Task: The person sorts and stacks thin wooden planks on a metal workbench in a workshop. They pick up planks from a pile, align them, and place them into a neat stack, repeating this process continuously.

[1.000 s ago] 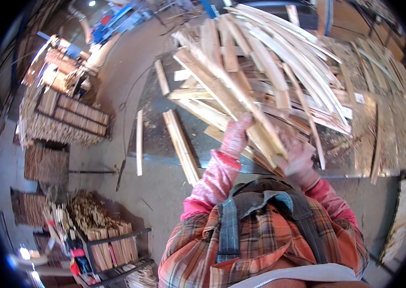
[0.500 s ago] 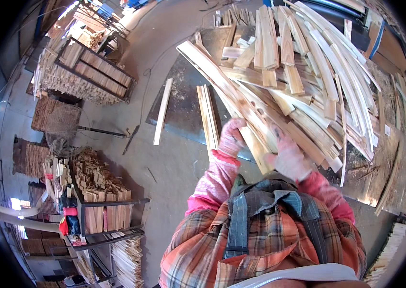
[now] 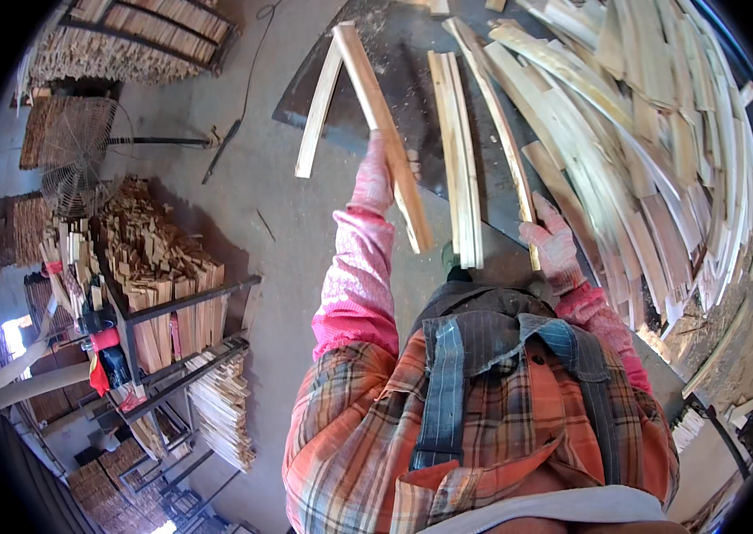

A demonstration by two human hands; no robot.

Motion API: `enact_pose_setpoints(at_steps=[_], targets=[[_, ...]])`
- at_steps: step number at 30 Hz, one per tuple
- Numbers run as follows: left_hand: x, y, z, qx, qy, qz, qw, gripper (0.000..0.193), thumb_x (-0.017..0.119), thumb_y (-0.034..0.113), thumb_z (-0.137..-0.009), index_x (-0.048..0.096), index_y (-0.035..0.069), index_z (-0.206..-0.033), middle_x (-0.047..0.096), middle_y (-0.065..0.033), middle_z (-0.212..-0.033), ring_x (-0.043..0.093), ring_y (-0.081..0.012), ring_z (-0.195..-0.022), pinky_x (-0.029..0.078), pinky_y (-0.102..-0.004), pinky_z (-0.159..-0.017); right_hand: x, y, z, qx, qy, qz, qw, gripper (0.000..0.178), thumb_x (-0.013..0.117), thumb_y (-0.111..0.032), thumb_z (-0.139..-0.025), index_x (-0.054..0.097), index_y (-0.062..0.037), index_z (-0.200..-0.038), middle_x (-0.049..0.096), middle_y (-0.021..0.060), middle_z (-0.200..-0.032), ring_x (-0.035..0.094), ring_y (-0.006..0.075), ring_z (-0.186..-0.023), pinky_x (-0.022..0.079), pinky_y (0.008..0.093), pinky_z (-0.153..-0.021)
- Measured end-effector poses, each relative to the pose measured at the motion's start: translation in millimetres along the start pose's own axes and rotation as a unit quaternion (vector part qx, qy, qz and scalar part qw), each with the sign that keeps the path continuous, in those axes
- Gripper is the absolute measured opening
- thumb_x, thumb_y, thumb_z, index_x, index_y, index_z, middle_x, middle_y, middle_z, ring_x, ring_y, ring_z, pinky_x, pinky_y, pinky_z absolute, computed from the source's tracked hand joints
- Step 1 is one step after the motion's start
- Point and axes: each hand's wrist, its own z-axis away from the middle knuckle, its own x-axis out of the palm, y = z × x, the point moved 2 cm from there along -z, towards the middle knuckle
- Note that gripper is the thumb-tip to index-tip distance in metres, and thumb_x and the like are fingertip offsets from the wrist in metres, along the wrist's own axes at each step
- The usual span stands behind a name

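Note:
My left hand [image 3: 374, 178], in a pale pink work glove, is closed around a wooden strip [image 3: 383, 116] whose far end slants to the left. My right hand [image 3: 554, 242], gloved likewise, grips a narrower wooden strip [image 3: 503, 120] near its close end. Between the hands, several strips [image 3: 456, 151] lie side by side across the dark tabletop's near edge. A single pale strip [image 3: 318, 116] is farther left, with its far end by the one in my left hand. To the right of my right hand spreads a big heap of wooden strips [image 3: 608, 160].
The dark tabletop [image 3: 323, 89] ends in a slanting edge in front of me. On the left stand a wire-guarded fan [image 3: 78, 151] and a metal rack [image 3: 194, 303] packed with wood pieces. A framed wood stack [image 3: 127, 44] is at the far left.
My hands have moved apart, each now with its own strip; before, they were together on a bundle of boards. The left went leftward and farther out. The view has shifted too.

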Motion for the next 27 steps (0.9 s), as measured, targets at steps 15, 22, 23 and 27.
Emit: enact_pose_setpoints(at_steps=[15, 22, 23, 27], targets=[[-143.3, -54.7, -38.0, -0.041, 0.244, -0.002, 0.969, 0.024, 0.061, 0.011, -0.090, 0.061, 0.002, -0.112, 0.064, -0.0076, -0.087, 0.060, -0.0190, -0.069, 0.053, -0.0330, -0.056, 35.9, 65.2, -53.6, 0.109, -0.018, -0.053, 0.993, 0.062, 0.068, -0.010, -0.088, 0.046, -0.0032, -0.145, 0.066, 0.0097, -0.114, 0.064, 0.0181, -0.096, 0.052, 0.0307, -0.088], [-129.9, -63.8, -26.6, -0.085, 0.102, -0.069, 0.989, 0.022, 0.070, 0.012, -0.085, 0.065, 0.002, -0.104, 0.065, -0.0044, -0.079, 0.060, -0.0156, -0.061, 0.051, -0.0311, -0.055, 49.8, 60.7, -50.4, 0.147, -0.068, -0.099, 0.982, 0.057, 0.064, -0.013, -0.088, 0.050, -0.0029, -0.143, 0.065, 0.0059, -0.117, 0.061, 0.0142, -0.105, 0.047, 0.0281, -0.096], [-129.8, -63.7, -29.7, -0.063, 0.091, -0.142, 0.984, 0.021, 0.071, 0.012, -0.084, 0.067, 0.002, -0.102, 0.066, -0.0036, -0.077, 0.059, -0.0149, -0.060, 0.050, -0.0306, -0.055, 50.8, 63.3, -54.4, 0.142, -0.081, -0.092, 0.982, 0.057, 0.064, -0.013, -0.088, 0.050, -0.0032, -0.143, 0.065, 0.0054, -0.118, 0.060, 0.0138, -0.106, 0.045, 0.0277, -0.097], [-70.8, -55.3, -24.6, 0.002, 0.077, -0.348, 0.934, 0.028, 0.070, 0.023, -0.086, 0.067, -0.001, -0.101, 0.068, -0.0079, -0.076, 0.064, -0.0195, -0.064, 0.051, -0.0338, -0.060, 52.4, 52.3, -44.6, 0.046, -0.057, 0.019, 0.997, 0.052, 0.060, -0.019, -0.085, 0.058, -0.0057, -0.136, 0.068, 0.0063, -0.109, 0.060, 0.0133, -0.099, 0.048, 0.0319, -0.089]])
